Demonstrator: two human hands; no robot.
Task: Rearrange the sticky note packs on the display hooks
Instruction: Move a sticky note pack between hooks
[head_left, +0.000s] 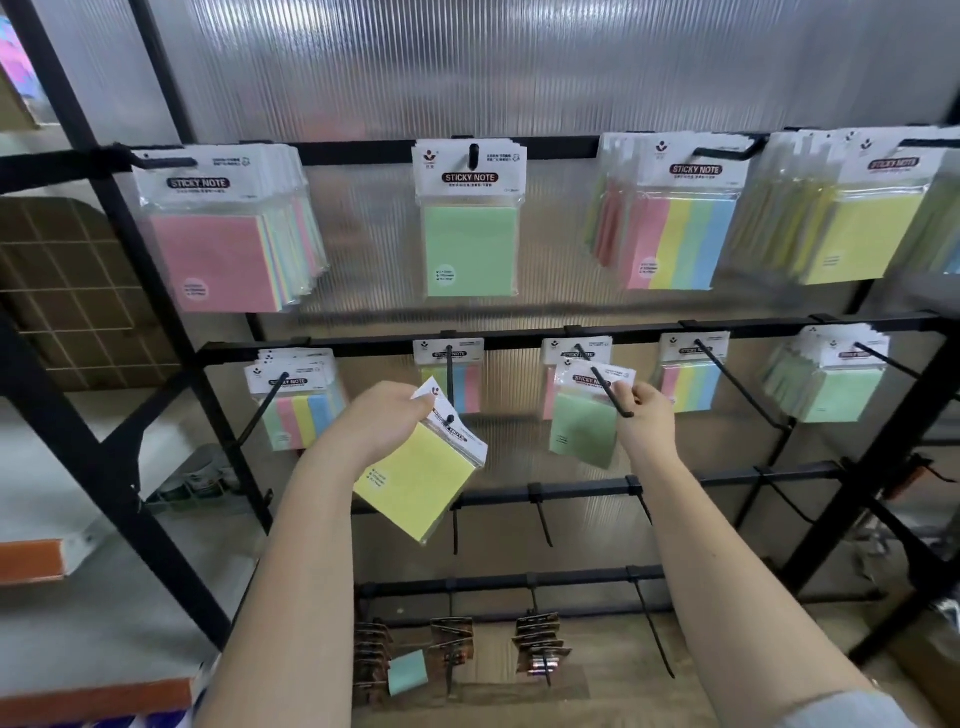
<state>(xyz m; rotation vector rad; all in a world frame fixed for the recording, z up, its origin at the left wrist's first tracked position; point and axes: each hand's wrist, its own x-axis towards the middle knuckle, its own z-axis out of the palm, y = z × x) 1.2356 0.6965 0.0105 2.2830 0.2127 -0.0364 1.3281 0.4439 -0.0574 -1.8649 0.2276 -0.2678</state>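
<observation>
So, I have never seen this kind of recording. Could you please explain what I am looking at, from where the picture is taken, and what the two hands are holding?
There is no robot here: a person works with two bare hands. The one picture comes from a camera worn on the head, looking forward and down, so the arms enter from below.

In front stands a black display rack with rows of hooks. Packs of sticky notes in pink, green, yellow and striped colours hang on the upper two rows.

The left hand holds a yellow pack by its top card, tilted, off any hook I can make out. The right hand pinches the top card of a green pack, which sits on a hook in the second row.

Lower hooks are mostly bare.
</observation>
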